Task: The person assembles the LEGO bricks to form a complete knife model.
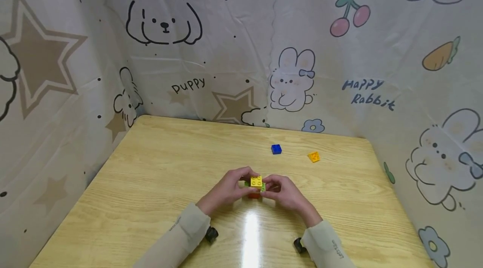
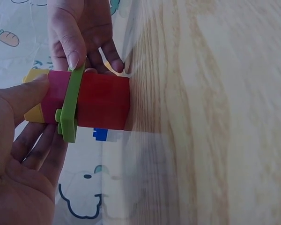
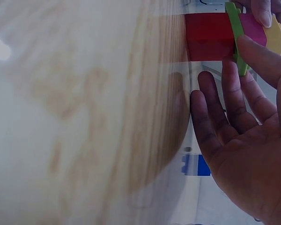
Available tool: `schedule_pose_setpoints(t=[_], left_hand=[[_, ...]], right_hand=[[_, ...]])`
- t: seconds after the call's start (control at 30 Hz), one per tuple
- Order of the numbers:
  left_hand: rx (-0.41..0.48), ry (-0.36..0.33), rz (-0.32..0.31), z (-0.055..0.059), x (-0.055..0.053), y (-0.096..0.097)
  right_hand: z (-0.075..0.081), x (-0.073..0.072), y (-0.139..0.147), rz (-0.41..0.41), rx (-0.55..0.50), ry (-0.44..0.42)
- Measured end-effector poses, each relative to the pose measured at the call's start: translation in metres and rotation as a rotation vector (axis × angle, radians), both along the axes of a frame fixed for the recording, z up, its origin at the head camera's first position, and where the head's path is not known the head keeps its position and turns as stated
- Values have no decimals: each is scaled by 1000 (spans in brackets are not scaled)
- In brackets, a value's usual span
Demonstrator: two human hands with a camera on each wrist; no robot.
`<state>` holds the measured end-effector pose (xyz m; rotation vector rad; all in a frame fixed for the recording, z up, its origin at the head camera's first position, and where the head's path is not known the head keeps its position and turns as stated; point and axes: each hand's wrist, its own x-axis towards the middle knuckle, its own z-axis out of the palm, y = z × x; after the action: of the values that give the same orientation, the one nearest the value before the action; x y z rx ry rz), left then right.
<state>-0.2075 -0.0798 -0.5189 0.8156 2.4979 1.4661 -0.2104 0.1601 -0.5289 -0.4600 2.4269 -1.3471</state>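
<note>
A small stack of toy building bricks stands upright on the table. From the bottom it has a red brick [image 2: 104, 104], a wider green plate [image 2: 71, 105], a magenta brick [image 3: 252, 29] and a yellow brick [image 1: 256, 181] on top. My left hand [image 1: 232, 186] pinches the stack from the left, its thumb over the magenta brick next to the yellow one. From the other side my right hand [image 1: 285, 193] pinches the projecting end of the green plate between thumb and fingers. The head view hides most of the magenta brick.
Behind the stack lies a blue brick [image 1: 276, 149]. To its right is an orange-yellow brick piece [image 1: 314, 157]. Printed cloth walls [image 1: 241, 50] enclose the wooden table [image 1: 151, 167] at the back and sides. Dark wrist-camera parts [image 1: 211, 234] sit under the sleeves.
</note>
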Motion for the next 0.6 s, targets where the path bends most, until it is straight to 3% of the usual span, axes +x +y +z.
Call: schedule_pose_setpoints(t=[0.3,0.6], left_hand=[[-8,27,10,0,1,-1],[6,-17,29,0,2,0]], right_hand=[[1,0,-2,-11,3,-6],[2,0,-2,-11,12,-11]])
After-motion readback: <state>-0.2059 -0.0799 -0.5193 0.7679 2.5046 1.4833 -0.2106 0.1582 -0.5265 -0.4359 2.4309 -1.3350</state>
